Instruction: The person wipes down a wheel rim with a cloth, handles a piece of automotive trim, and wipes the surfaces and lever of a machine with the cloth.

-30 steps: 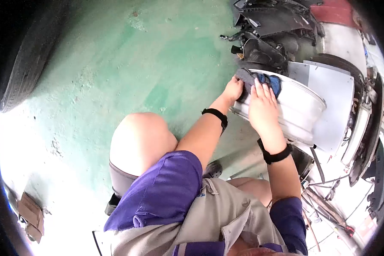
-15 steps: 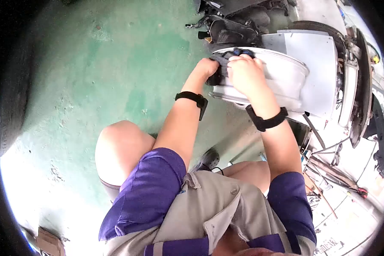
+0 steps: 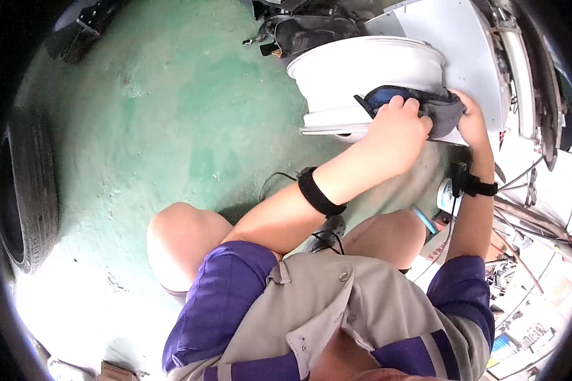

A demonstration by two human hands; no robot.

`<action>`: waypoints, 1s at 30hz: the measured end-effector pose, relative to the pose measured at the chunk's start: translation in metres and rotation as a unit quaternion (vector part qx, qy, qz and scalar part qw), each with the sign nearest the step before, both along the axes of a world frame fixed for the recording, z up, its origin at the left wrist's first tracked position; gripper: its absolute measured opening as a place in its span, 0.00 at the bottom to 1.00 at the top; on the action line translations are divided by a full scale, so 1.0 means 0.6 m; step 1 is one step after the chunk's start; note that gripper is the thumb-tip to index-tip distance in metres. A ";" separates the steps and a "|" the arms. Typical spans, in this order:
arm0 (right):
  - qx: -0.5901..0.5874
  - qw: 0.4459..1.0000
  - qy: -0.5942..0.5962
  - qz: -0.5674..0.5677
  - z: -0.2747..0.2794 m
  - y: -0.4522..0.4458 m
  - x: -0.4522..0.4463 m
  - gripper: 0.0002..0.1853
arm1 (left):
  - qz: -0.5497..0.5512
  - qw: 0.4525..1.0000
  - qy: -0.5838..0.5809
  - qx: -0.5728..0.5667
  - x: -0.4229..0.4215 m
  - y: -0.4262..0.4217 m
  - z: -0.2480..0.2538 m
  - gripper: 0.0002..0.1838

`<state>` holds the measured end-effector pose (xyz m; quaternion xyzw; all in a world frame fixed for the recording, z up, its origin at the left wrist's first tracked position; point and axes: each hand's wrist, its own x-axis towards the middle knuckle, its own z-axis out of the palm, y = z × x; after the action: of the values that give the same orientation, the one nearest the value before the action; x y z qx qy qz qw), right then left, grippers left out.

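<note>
A dark grey and blue cloth (image 3: 446, 113) with black edging lies against the right side of a white wheel rim (image 3: 346, 76), which stands on its tread side in front of me. My left hand (image 3: 400, 130) has its fingers curled onto the near part of the cloth. Around the cloth's right end, my right hand (image 3: 473, 120) closes with thumb and fingers. Folds of fabric and my own knuckles hide the stretch of rim beneath.
Behind the wheel lean a pale grey panel (image 3: 470, 47) and black plastic parts (image 3: 305, 35). A tyre (image 3: 28, 190) stands at the far left. To the right are long car parts (image 3: 515, 82), a white tub (image 3: 447, 195) and scattered tools. Green floor (image 3: 152, 140) spreads left.
Both hands have carried the cloth from the left side of the wheel rim to its right side. The view has shifted, bringing the tyre at left into fuller sight.
</note>
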<state>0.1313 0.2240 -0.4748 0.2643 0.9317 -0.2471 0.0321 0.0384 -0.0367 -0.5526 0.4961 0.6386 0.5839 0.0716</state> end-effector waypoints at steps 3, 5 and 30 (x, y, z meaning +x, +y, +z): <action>0.176 0.981 0.070 0.052 -0.002 -0.041 0.031 0.28 | 0.079 0.997 -0.005 -0.021 0.002 -0.012 0.013 0.09; 0.148 0.987 0.049 0.038 0.015 -0.129 0.010 0.28 | 0.046 0.996 -0.007 -0.071 -0.020 -0.023 0.002 0.09; 0.387 0.889 0.004 0.245 -0.248 -0.429 -0.137 0.07 | 0.064 0.912 -0.077 -0.397 -0.118 -0.068 -0.496 0.12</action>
<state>0.0491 -0.0331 -0.6238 0.0181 0.9886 0.1482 -0.0165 -0.0322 -0.0776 -0.8501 0.3385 0.8407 0.3222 0.2736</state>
